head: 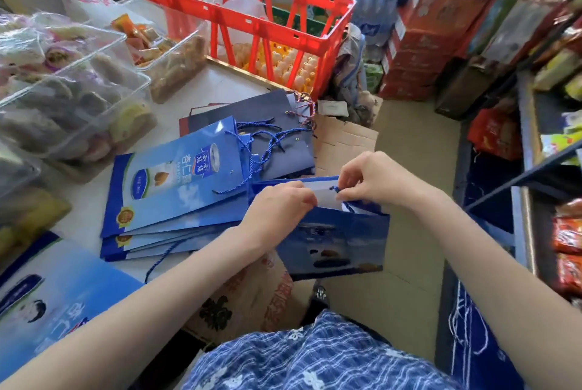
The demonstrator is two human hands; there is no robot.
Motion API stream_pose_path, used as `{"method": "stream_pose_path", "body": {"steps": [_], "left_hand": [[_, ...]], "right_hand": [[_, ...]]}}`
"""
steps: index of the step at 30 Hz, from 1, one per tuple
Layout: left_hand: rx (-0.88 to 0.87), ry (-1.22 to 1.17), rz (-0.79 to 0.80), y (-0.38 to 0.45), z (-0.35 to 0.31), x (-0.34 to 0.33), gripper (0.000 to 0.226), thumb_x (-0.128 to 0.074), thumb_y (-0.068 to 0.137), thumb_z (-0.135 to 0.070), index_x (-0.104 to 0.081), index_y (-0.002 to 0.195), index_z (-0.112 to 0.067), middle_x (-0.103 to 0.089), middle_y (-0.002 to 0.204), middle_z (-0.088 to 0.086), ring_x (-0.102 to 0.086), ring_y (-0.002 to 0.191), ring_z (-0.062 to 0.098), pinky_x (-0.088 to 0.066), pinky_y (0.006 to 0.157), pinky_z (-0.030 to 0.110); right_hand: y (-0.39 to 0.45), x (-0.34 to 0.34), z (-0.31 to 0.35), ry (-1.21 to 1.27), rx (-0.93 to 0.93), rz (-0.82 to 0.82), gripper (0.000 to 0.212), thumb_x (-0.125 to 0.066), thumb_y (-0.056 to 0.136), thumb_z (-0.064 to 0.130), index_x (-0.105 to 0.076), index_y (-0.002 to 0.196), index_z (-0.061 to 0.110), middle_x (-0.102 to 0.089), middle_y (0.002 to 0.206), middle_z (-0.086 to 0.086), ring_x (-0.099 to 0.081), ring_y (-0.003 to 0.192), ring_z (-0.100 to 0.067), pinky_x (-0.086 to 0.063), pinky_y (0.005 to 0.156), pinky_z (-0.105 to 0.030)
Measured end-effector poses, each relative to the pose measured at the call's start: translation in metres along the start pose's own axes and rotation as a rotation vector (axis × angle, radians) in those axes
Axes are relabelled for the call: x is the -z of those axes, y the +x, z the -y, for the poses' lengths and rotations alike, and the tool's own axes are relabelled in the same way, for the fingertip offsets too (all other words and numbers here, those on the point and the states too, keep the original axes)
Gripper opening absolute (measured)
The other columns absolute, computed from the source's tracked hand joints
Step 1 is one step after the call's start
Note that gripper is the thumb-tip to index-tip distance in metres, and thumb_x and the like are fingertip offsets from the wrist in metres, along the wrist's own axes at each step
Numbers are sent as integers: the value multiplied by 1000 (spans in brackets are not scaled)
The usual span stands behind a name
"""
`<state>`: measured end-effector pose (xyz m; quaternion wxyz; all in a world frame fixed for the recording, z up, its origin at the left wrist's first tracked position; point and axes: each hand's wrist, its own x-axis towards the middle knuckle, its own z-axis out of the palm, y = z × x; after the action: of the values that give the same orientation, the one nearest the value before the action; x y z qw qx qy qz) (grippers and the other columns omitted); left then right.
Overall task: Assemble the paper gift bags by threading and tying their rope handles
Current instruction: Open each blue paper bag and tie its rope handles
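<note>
I hold a blue paper gift bag [340, 241] upright in front of me, its white inner rim facing up. My left hand [277, 210] grips the bag's top edge on the left. My right hand [371, 178] pinches the end of a blue rope handle [335, 189] at a hole in the rim. A stack of flat blue gift bags [176, 181] with blue rope handles [271, 140] lies on the table to the left. Darker navy bags [283, 118] lie behind them.
A red plastic crate [252, 21] stands at the back over trays of eggs. Clear plastic boxes of pastries [63, 80] fill the left. Flattened cardboard [343, 137] lies under the bags. Shelves of packaged goods [554, 137] line the right; another printed bag [47, 304] lies near left.
</note>
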<state>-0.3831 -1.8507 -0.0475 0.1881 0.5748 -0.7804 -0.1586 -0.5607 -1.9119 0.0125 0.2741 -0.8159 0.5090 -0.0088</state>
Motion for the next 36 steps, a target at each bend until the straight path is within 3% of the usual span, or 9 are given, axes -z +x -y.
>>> {"method": "stream_pose_path", "body": {"steps": [6, 11, 15, 18, 22, 26, 29, 32, 36], "left_hand": [[-366, -10, 20, 35, -22, -8, 17, -53, 78, -12, -70, 78, -11, -65, 79, 6, -64, 58, 22, -52, 46, 35], [-333, -46, 154, 26, 9, -2, 21, -49, 85, -15, -69, 92, -12, -65, 101, 3, -64, 85, 24, -52, 73, 41], [-148, -239, 132, -19, 40, -5, 25, -53, 88, -15, -64, 111, -8, -54, 125, -2, -62, 96, 22, -51, 83, 33], [57, -322, 54, -57, 56, -5, 27, -62, 89, -19, -58, 116, -17, -43, 128, -10, -57, 104, 13, -50, 88, 33], [326, -394, 25, -77, 55, -1, 34, -63, 86, -13, -54, 116, -25, -54, 108, -1, -60, 83, 13, -48, 83, 26], [322, -433, 75, -71, 58, 10, 32, -57, 88, -6, -53, 114, -25, -62, 97, 0, -62, 80, 13, -46, 78, 18], [311, -422, 54, -60, 55, 24, 30, -54, 91, -6, -50, 114, -25, -65, 94, -2, -63, 84, 13, -48, 83, 24], [260, -339, 167, -48, 61, 38, 23, -55, 92, -9, -50, 112, -20, -68, 99, -1, -63, 84, 13, -48, 80, 18], [336, -265, 253, -46, 77, 47, 15, -55, 91, -7, -53, 100, -19, -67, 100, -3, -60, 83, 5, -39, 66, 0]], "right_hand": [[-48, 2, -12, 212, -109, 52, 16, -73, 78, 14, -62, 69, 20, -57, 59, 9, -51, 50, 0, -39, 50, -12], [-41, -32, 4, 534, -87, 152, 12, -66, 84, 1, -55, 80, 5, -58, 46, 10, -50, 40, -2, -37, 42, -14], [-17, -73, 23, 713, -103, 128, 19, -66, 85, 4, -53, 72, 11, -62, 47, 7, -55, 40, -1, -40, 41, -13], [-1, -81, 40, 643, -61, 94, 19, -68, 85, 8, -54, 72, 13, -61, 49, 8, -51, 38, 2, -36, 40, -10], [11, -81, 50, 536, -17, 154, 15, -68, 85, 12, -56, 76, 11, -69, 65, 1, -55, 42, -5, -41, 39, -22], [17, -76, 58, -182, 106, 225, 8, -64, 85, 23, -58, 79, 20, -67, 81, 1, -57, 67, -13, -49, 64, -30], [19, -72, 68, -525, 169, 136, 13, -59, 88, 26, -66, 94, 19, -64, 90, -3, -60, 88, -24, -40, 64, -29], [28, -69, 64, -311, 248, 69, 13, -62, 88, 28, -71, 94, 20, -67, 91, -1, -60, 87, -21, -46, 70, -32], [38, -82, 51, 59, 283, 213, 15, -72, 81, 29, -74, 86, 15, -63, 80, 3, -54, 72, -10, -46, 73, -30]]}}
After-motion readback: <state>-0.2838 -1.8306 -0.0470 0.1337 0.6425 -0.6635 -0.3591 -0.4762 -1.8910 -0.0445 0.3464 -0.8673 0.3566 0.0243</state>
